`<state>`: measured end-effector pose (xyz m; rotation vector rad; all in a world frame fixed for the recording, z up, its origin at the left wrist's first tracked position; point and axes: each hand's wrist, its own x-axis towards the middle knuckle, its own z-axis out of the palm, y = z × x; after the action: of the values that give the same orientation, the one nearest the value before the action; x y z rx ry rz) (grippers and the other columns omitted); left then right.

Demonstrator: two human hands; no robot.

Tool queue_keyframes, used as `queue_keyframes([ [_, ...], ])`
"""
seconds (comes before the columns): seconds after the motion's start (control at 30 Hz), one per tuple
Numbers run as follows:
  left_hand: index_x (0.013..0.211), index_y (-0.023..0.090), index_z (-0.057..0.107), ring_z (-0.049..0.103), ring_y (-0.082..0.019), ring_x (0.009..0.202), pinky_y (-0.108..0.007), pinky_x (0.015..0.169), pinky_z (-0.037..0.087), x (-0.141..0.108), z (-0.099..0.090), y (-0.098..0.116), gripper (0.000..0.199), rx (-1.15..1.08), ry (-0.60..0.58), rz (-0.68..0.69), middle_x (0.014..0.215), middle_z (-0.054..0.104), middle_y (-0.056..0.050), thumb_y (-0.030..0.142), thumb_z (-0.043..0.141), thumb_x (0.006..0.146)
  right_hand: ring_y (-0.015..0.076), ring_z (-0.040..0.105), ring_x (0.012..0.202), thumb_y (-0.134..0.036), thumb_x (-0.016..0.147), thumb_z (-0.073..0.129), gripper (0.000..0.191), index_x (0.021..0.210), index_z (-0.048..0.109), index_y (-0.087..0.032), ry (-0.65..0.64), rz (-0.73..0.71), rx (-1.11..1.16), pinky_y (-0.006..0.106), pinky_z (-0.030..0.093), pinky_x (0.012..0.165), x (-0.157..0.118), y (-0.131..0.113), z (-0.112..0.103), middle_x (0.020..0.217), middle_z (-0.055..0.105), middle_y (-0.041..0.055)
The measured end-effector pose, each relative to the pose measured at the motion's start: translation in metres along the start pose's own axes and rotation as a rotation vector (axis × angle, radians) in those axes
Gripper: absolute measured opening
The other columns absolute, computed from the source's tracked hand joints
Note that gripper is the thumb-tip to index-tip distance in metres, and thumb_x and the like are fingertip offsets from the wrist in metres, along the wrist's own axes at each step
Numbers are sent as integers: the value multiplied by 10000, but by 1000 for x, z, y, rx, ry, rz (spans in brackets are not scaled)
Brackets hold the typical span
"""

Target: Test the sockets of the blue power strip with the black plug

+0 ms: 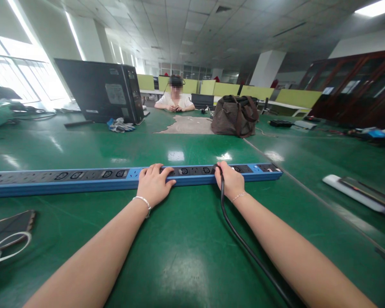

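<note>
A long blue and black power strip (93, 186) lies across the green table, with rows of sockets along its top. My left hand (154, 183) grips it near the middle, fingers over the socket face and thumb against the front side. To the right, my right hand (230, 179) is closed around a black plug (217, 167) at the strip's sockets. How deep the plug sits is hidden by my fingers. From it a black cable (235, 233) runs down toward the lower right, beside my right forearm.
Beyond the strip stand a black computer case (99, 92), gloves (121, 125) and a brown bag (234, 116). A person (175, 100) sits across the table. A white and dark long object (356, 194) lies at right; a phone-like slab (11, 226) and white cable (24, 246) lie at left.
</note>
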<state>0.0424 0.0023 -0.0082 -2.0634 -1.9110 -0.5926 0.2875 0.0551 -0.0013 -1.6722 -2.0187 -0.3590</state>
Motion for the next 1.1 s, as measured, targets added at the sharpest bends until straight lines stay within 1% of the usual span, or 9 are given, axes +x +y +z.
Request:
queue_keyframes([
  [0.17, 1155, 327, 546, 435, -265, 1185, -447, 974, 287, 0, -1, 1, 381, -2, -15, -14, 1223, 535, -73, 474, 480, 809, 194, 619, 724, -318, 885, 381, 258, 1044, 553, -211, 32, 52, 112, 258, 355, 574, -1, 2, 2, 853, 685, 49],
  [0.27, 1150, 327, 547, 434, -265, 1187, -448, 973, 289, 1, -2, 1, 376, 1, -14, -7, 1220, 538, -73, 476, 479, 812, 199, 625, 751, -316, 870, 406, 273, 1063, 562, -202, 76, 35, 155, 260, 386, 600, -2, 3, 3, 889, 687, 64],
  [0.43, 1150, 325, 551, 433, -259, 1190, -438, 979, 288, 0, -3, 2, 373, -7, -17, -12, 1219, 543, -70, 466, 492, 809, 194, 633, 707, -331, 858, 420, 279, 1042, 588, -207, 120, 1, 137, 256, 389, 579, -2, 7, 7, 848, 696, 56],
  [0.57, 1157, 324, 547, 424, -259, 1200, -440, 982, 282, 0, -3, 2, 381, -14, -17, -14, 1224, 542, -70, 478, 478, 816, 193, 637, 676, -360, 860, 418, 307, 1046, 588, -185, 160, -20, 123, 252, 385, 566, 1, 10, 10, 810, 701, 65],
  [0.67, 1150, 321, 551, 428, -261, 1194, -442, 975, 286, 0, -2, 1, 383, -21, -17, -11, 1218, 543, -72, 493, 469, 818, 191, 641, 675, -354, 858, 417, 290, 998, 605, -184, 187, -51, 119, 250, 394, 575, 2, 12, 11, 821, 703, 68],
  [0.73, 1147, 321, 552, 430, -261, 1191, -441, 973, 287, 0, -2, 1, 380, -20, -12, -9, 1216, 544, -72, 491, 473, 817, 189, 643, 672, -344, 850, 424, 270, 967, 612, -190, 188, -51, 127, 249, 399, 580, 4, 12, 11, 824, 703, 61],
  [0.9, 1139, 320, 554, 441, -262, 1180, -440, 964, 294, 0, -2, 1, 372, -6, -2, 0, 1205, 549, -76, 490, 474, 818, 196, 640, 635, -337, 832, 435, 251, 941, 613, -197, 148, -8, 179, 258, 409, 580, 6, 11, 8, 751, 694, 48],
  [1.1, 1144, 312, 554, 442, -262, 1175, -441, 967, 285, 0, -3, 1, 379, -18, -8, -2, 1206, 547, -81, 489, 467, 820, 213, 648, 680, -336, 842, 408, 271, 966, 598, -189, 109, 11, 254, 286, 445, 634, 7, 12, 6, 786, 694, 67],
])
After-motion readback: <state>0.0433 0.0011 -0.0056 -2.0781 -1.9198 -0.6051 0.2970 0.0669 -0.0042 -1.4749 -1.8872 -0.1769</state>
